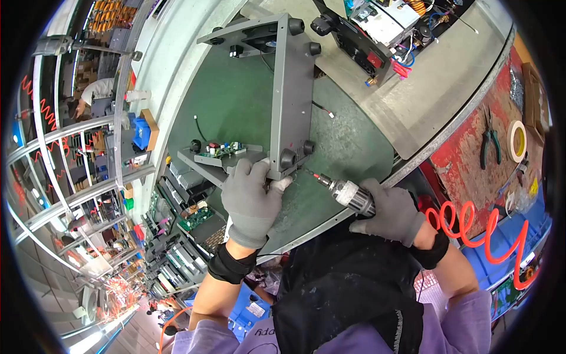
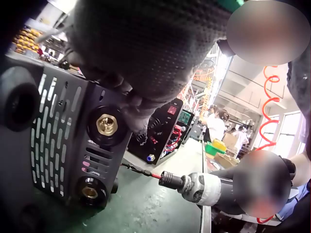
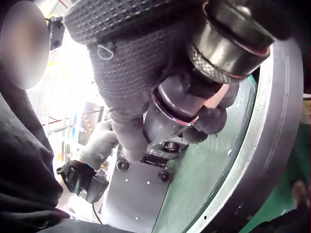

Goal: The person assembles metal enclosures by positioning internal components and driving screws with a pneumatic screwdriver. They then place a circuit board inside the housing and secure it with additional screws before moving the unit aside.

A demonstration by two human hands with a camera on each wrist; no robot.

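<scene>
The gloved left grip (image 1: 252, 203) bends its fingers; the right grip (image 1: 394, 212), right of it, curls tightly; bare forearms (image 1: 217, 298) behind both.

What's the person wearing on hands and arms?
Left hand and right hand: grey gloves, textured knit in the right wrist view. Wide black wristbands on both arms. Purple sleeves end well short of the wristbands, leaving forearm between uncovered.

Head view brightly lit, its metal rails (image 1: 119, 106) bowed by round, black-edged distortion. Left wrist view: left hand (image 2: 141, 53) in deep shadow, windows (image 2: 290, 128) glaring white. Right wrist view washed out at left.
</scene>
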